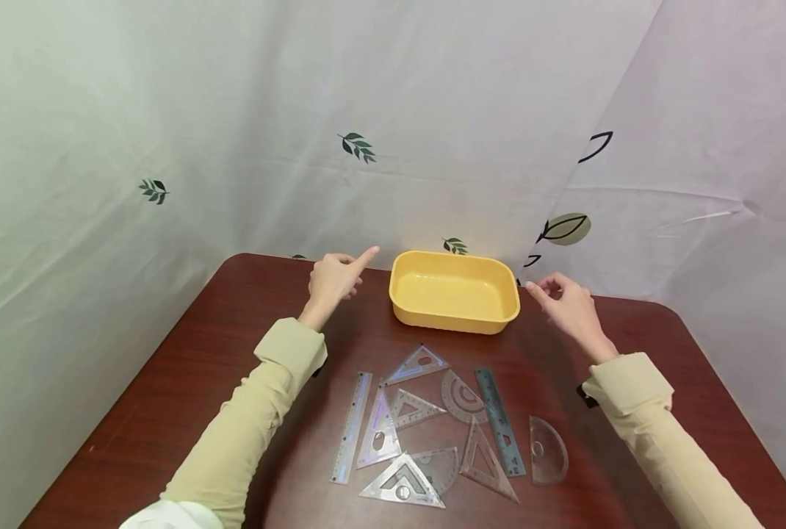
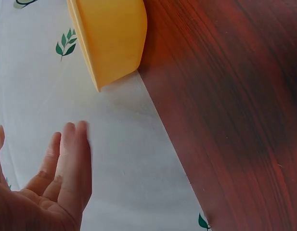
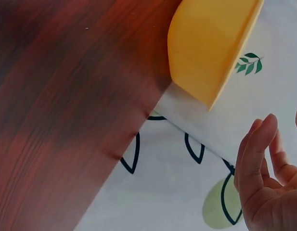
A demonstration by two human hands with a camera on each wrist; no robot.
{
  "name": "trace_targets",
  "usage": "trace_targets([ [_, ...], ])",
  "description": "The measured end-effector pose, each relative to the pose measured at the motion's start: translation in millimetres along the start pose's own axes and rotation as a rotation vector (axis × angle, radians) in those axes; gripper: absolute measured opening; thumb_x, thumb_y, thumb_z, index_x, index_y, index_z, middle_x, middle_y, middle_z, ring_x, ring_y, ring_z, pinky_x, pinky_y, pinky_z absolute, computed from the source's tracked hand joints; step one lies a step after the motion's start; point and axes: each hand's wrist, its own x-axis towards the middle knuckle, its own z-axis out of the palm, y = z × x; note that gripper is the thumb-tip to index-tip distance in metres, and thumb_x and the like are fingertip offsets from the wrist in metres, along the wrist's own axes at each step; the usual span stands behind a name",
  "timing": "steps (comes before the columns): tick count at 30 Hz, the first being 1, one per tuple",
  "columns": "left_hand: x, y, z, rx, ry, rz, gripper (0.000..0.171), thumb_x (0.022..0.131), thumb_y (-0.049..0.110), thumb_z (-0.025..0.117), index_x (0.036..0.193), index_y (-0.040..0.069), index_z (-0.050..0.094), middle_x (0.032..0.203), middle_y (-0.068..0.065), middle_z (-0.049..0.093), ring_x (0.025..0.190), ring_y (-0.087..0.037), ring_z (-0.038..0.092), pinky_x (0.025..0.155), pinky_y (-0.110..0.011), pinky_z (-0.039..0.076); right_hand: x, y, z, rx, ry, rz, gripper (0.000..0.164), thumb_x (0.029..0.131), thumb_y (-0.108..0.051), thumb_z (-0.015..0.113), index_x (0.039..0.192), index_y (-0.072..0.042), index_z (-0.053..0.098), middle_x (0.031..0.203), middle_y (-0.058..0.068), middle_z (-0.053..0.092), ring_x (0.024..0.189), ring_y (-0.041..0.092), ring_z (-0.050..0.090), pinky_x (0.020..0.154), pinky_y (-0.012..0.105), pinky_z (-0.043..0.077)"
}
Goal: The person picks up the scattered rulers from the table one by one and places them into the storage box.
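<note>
A yellow rectangular tub (image 1: 455, 322) stands at the table's far edge, with nothing inside it. My left hand (image 1: 336, 279) hovers to the left of the tub, apart from it, fingers extended. On the other side my right hand (image 1: 570, 305) is held just off the tub's right end, fingers loosely bent around nothing. Both wrist views show a gap between the fingers and the tub (image 2: 112, 38). Nearer to me lie clear plastic drawing tools: a straight ruler (image 1: 351, 430), a bluish ruler (image 1: 501, 422), several set squares (image 1: 402, 483) and protractors (image 1: 548, 452).
The dark red wooden table (image 1: 188, 397) ends just behind the tub. A pale cloth (image 1: 446, 110) with leaf prints hangs behind and beside it. Some drawing tools overlap one another in the middle.
</note>
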Motion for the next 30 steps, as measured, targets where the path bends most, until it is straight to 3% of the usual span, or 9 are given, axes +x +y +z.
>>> trace_targets([
  [3, 5.8, 2.7, 2.6, 0.010, -0.001, 0.001, 0.067, 0.075, 0.082, 0.051, 0.083, 0.020, 0.073, 0.068, -0.001, 0.068, 0.065, -0.027, 0.069, 0.050, -0.029, 0.048, 6.7, -0.3, 1.9, 0.053, -0.041, 0.031, 0.045, 0.095, -0.045, 0.057, 0.106, -0.001, 0.061, 0.089, 0.022, 0.066, 0.061, 0.025, 0.067, 0.050, 0.027, 0.057],
  [8, 15.8, 5.7, 9.0, 0.016, 0.005, -0.013, 0.063, 0.078, 0.078, 0.052, 0.078, 0.019, 0.073, 0.069, -0.004, 0.070, 0.064, -0.025, 0.067, 0.048, -0.028, 0.046, 16.5, 0.8, 3.8, 0.097, -0.078, 0.070, 0.050, 0.095, -0.045, 0.056, 0.113, 0.001, 0.059, 0.093, 0.023, 0.066, 0.064, 0.021, 0.067, 0.056, 0.037, 0.062],
  [14, 26.4, 7.9, 18.8, -0.037, -0.053, -0.056, 0.068, 0.079, 0.076, 0.053, 0.084, 0.012, 0.074, 0.085, -0.015, 0.074, 0.070, -0.031, 0.071, 0.063, -0.041, 0.061, 26.4, 5.0, 8.3, 0.143, -0.103, 0.096, 0.051, 0.096, -0.043, 0.056, 0.114, 0.005, 0.060, 0.094, 0.024, 0.064, 0.066, 0.022, 0.068, 0.062, 0.043, 0.062],
  [19, 32.7, 8.9, 27.9, -0.069, -0.108, -0.088, 0.070, 0.079, 0.071, 0.060, 0.097, 0.006, 0.075, 0.085, -0.016, 0.074, 0.074, -0.032, 0.072, 0.071, -0.044, 0.062, 33.6, 6.9, 14.4, 0.178, -0.143, 0.164, 0.052, 0.096, -0.043, 0.055, 0.115, 0.005, 0.059, 0.104, 0.029, 0.063, 0.063, 0.009, 0.065, 0.064, 0.039, 0.063],
  [25, 35.5, 8.7, 38.4, -0.069, -0.128, -0.123, 0.052, 0.084, 0.053, 0.067, 0.102, 0.005, 0.074, 0.087, -0.015, 0.074, 0.067, -0.025, 0.072, 0.070, -0.041, 0.063, 42.8, 9.3, 21.5, 0.307, -0.152, 0.274, 0.056, 0.095, -0.043, 0.056, 0.118, 0.008, 0.055, 0.095, 0.014, 0.062, 0.064, 0.005, 0.061, 0.060, 0.023, 0.061],
  [30, 36.0, 7.8, 47.1, -0.107, -0.139, -0.158, 0.039, 0.087, 0.040, 0.069, 0.100, 0.004, 0.075, 0.085, -0.015, 0.074, 0.060, -0.020, 0.069, 0.069, -0.039, 0.063, 46.1, 15.1, 27.4, 0.331, -0.181, 0.294, 0.061, 0.095, -0.046, 0.055, 0.122, 0.009, 0.054, 0.093, 0.011, 0.062, 0.063, 0.002, 0.061, 0.067, 0.027, 0.062],
])
